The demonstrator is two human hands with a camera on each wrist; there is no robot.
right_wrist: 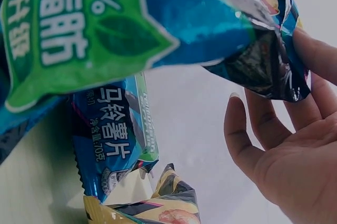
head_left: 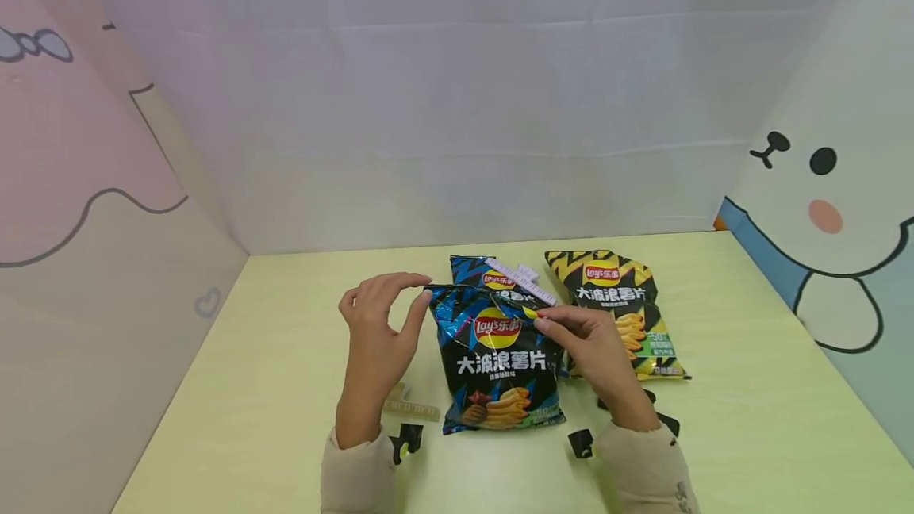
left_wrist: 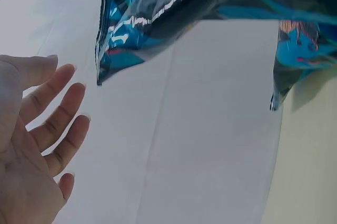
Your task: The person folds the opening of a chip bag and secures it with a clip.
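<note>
1. Now pinching the top right corner of the glossy blue-and-black crisp bag (head_left: 500, 363): right hand (head_left: 589, 347), fingers curled, wrist low on the pale yellow tabletop (head_left: 750, 419).
2. Hovering just left of the bag's top edge, fingers relaxed and spread, holding nothing: left hand (head_left: 378, 324).
3. Just beyond the right hand: a yellow-and-black crisp bag (head_left: 628, 308); bare tabletop well out to both sides.

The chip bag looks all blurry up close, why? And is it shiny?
Right wrist view: the blue chip bag sits so near the lens that it fills the frame, softly focused. Head view: it is sharper, with small glints on its crinkled top. Left wrist view: white streaks of glare.
</note>
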